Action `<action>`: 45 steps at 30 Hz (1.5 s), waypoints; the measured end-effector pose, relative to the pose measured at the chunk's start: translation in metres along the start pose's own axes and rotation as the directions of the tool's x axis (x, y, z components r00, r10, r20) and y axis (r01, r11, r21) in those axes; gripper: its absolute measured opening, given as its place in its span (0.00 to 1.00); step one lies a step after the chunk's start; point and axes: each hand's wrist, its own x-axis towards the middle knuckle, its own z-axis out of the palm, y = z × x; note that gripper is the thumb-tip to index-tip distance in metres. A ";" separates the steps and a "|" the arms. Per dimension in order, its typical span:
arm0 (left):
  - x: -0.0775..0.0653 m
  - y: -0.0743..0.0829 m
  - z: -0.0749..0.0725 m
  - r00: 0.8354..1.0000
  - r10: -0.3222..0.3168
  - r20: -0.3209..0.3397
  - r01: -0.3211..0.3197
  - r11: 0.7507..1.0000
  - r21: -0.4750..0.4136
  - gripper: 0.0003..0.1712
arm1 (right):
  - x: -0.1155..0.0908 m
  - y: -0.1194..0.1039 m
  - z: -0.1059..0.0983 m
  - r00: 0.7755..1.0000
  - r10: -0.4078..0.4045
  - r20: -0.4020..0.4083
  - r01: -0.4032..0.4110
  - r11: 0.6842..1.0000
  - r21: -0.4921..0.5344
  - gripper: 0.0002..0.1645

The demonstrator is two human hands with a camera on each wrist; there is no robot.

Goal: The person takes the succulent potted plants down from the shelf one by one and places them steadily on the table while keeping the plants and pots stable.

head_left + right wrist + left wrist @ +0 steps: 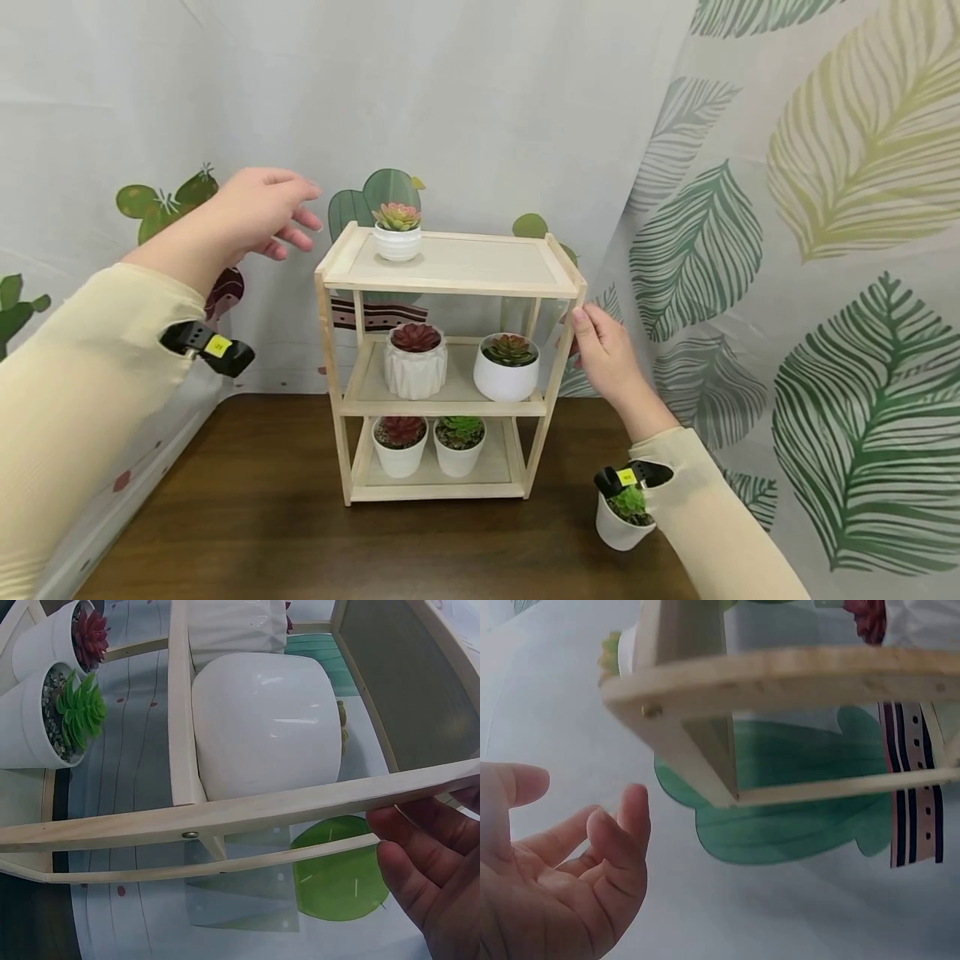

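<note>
A three-tier light wooden shelf rack stands upright on the table. My right hand grips its right front post high up, the thumb in front and the fingers bent behind the wood. Beside the rack's upper left corner, my left hand hovers in the air with loosely bent fingers and holds nothing. Near it on the top tier sits a pink-green succulent in a small white pot. On the middle tier are a red succulent in a ribbed white pot and a smooth round white pot.
Two small white pots share the bottom tier, one with a red succulent, one with a green succulent. Another potted green succulent stands on the brown table, partly behind my right wrist. Patterned curtains hang behind and at the right.
</note>
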 end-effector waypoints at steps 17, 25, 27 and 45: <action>0.027 0.041 0.040 0.996 -0.058 0.072 0.053 0.996 0.069 0.35 | -0.003 0.003 0.005 1.000 0.023 -0.006 -0.023 1.000 0.008 0.23; 0.031 0.049 0.042 0.987 -0.125 0.099 0.118 0.991 0.065 0.36 | -0.003 0.002 0.006 1.000 0.014 -0.025 -0.014 1.000 -0.002 0.24; 0.032 0.049 0.041 0.984 -0.142 0.109 0.137 0.989 0.055 0.35 | -0.003 0.002 0.006 1.000 0.008 -0.023 -0.008 1.000 -0.008 0.24; 0.034 0.054 0.042 0.938 -0.220 0.270 0.214 0.976 0.052 0.31 | -0.008 0.002 0.005 1.000 0.000 -0.023 0.000 1.000 0.003 0.22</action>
